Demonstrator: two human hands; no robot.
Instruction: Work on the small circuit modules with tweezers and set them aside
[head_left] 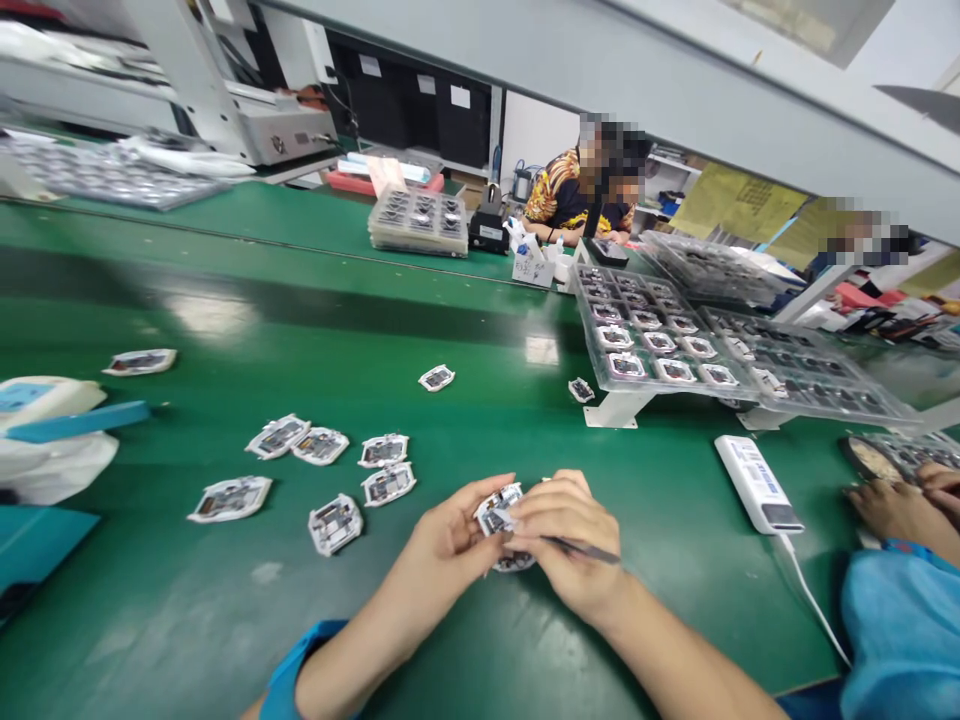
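My left hand (459,535) grips a small white-framed electronic module (495,508) by its edges, with the circuit parts facing up. In my right hand (574,535) is a pair of dark tweezers (581,547), held like a pen; the fingers cover its tips, which are over or against the module. Just beneath both hands, a second module (514,563) shows in part on the green bench. Left of my hands lie several similar modules, among them one single piece (335,524) and an overlapping pair (386,484).
Clear trays (652,335) of modules stand on white brackets at the right. A white box with a cable (757,485) lies in front of them. A co-worker's hands (900,510) are at the far right. Stacked trays (418,222) sit at the back.
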